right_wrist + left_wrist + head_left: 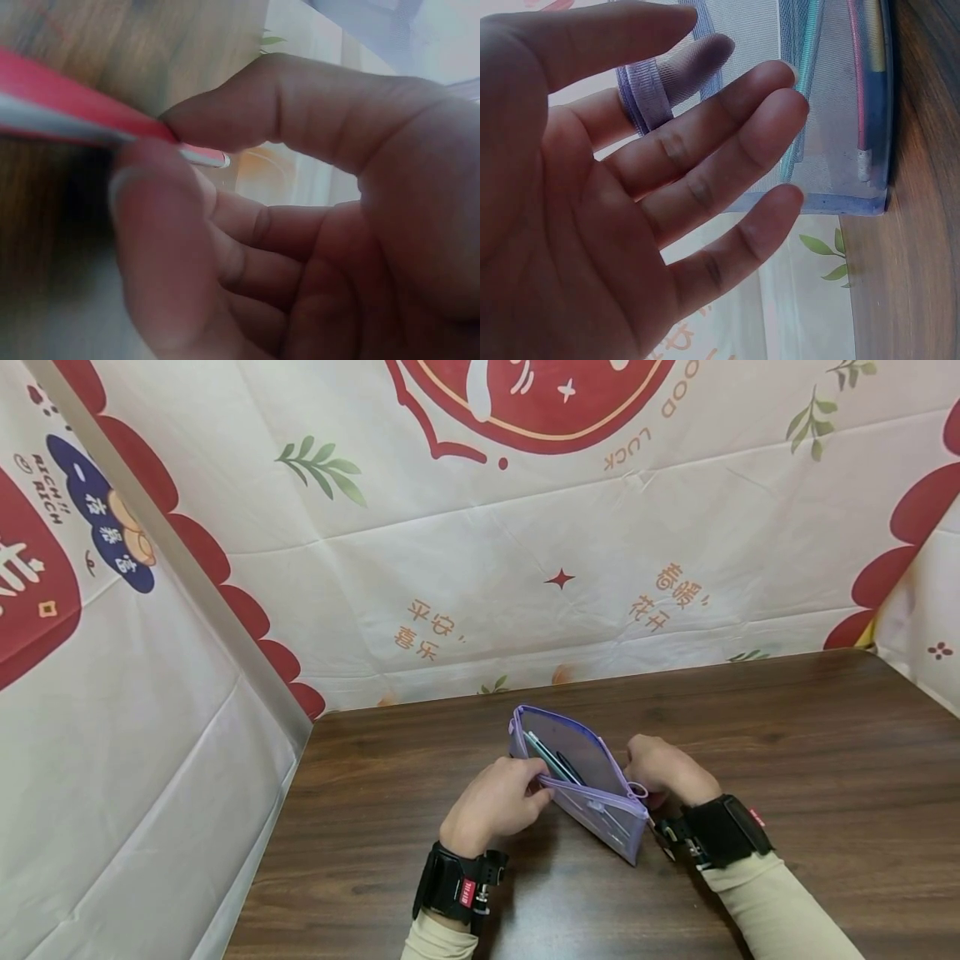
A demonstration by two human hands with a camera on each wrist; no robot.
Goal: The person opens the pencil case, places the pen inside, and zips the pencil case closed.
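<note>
A purple mesh pencil case [630, 843] stands unzipped over the table, its mouth spread wide. A pale teal pen [547, 753] and a dark pen [572, 767] lie inside; a pink pencil [859, 90] shows through the mesh in the left wrist view. My left hand [495, 797] pinches the near rim between thumb and index finger, that fingertip inside the case, the other fingers spread outside. Beyond the case's right end, my right hand [667, 768] pinches a slim red-and-white pencil [67, 94] between thumb and index finger. In the head view the case and hand mostly hide this pencil.
The dark wooden table [840, 777] reaches out on both sides. A printed white cloth [480, 552] hangs along its back edge, and a cloth-covered panel [150, 735] stands at the left. Black camera straps [723, 831] sit on both wrists.
</note>
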